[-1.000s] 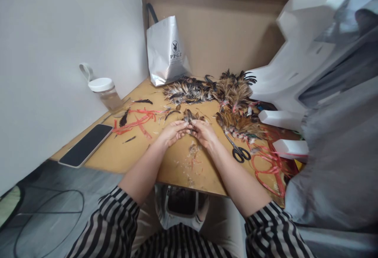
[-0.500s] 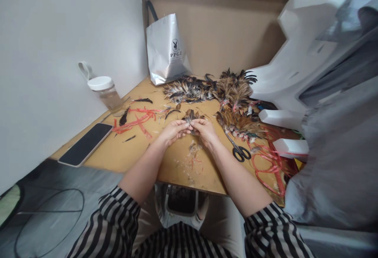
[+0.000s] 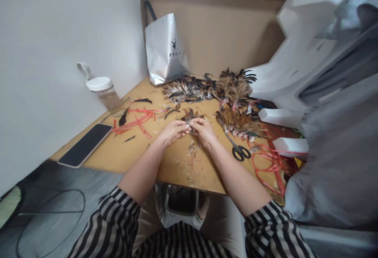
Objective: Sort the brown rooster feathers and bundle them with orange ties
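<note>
Fingers (image 3: 182, 124) pinch closed on a small brown feather bunch (image 3: 190, 114); I see left hand (image 3: 174, 131) and right hand (image 3: 204, 131) together over the tan tabletop (image 3: 169, 169), cardboard panel (image 3: 224, 34) behind, white wall (image 3: 59, 53) leftward.

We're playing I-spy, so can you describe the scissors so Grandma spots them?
On the flat tan tabletop, look right of the bare right hand. Beside a brown feather bundle and tangled red ribbon lie metal scissors: only they have two black finger loops.
</note>
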Available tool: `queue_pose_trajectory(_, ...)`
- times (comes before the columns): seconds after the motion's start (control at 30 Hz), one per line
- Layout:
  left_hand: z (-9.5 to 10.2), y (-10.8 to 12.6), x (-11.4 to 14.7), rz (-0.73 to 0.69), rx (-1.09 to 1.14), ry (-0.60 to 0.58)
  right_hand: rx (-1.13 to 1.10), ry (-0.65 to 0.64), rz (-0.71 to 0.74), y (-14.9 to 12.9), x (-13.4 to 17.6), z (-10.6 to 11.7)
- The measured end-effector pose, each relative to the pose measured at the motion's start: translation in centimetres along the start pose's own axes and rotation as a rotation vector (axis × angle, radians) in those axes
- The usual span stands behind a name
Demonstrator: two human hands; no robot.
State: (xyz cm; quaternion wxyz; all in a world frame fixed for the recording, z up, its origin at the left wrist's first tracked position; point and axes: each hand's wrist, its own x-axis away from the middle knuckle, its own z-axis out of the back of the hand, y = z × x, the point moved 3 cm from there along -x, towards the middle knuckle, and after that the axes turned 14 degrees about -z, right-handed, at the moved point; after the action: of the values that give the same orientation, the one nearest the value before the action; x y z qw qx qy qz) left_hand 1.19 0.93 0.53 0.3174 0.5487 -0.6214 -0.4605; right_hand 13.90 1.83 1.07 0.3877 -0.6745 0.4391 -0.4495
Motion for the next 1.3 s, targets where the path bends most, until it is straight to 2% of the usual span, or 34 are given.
queue_pose_trajectory(0.2,0.0,0.0,0.1,-0.026,-0.065,-0.022,0.074,0.008,-0.021,-0.6,0.4,0.0)
queue_pose_trajectory(0.43,-0.2,0.3,0.2,-0.019,-0.123,-0.044,0.063,0.022,-0.007,-0.6,0.5,-0.3)
queue_pose_trajectory(0.63,-0.1,0.4,0.1,-0.036,-0.164,-0.026,0.123,0.016,-0.005,-0.5,0.3,0.0)
queue_pose_trajectory(0.7,0.1,0.5,0.0,-0.058,-0.158,0.021,0.179,0.054,0.061,-1.0,0.2,0.5)
queue_pose_trajectory(0.77,0.6,0.6,-0.3,-0.084,-0.13,0.104,0.312,0.113,0.184,-1.7,0.2,1.2)
queue_pose_trajectory(0.83,1.2,0.8,-0.5,-0.103,-0.089,0.195,0.54,0.16,0.282,-2.2,0.3,1.7)
queue_pose_trajectory(0.93,1.8,0.9,-0.6,-0.11,-0.038,0.28,0.945,0.185,0.323,-2.1,0.6,1.7)
queue_pose_trajectory(1.03,1.9,0.8,-0.7,-0.091,-0.031,0.283,1.254,0.192,0.344,-1.6,1.1,1.0)
queue_pose_trajectory(1.2,1.9,0.6,-0.7,-0.109,-0.008,0.302,1.552,0.29,0.32,-0.4,1.3,-0.2)
queue_pose_trajectory(1.3,2.0,0.6,-0.8,-0.121,0.002,0.332,1.598,0.365,0.272,0.0,1.0,-0.4)
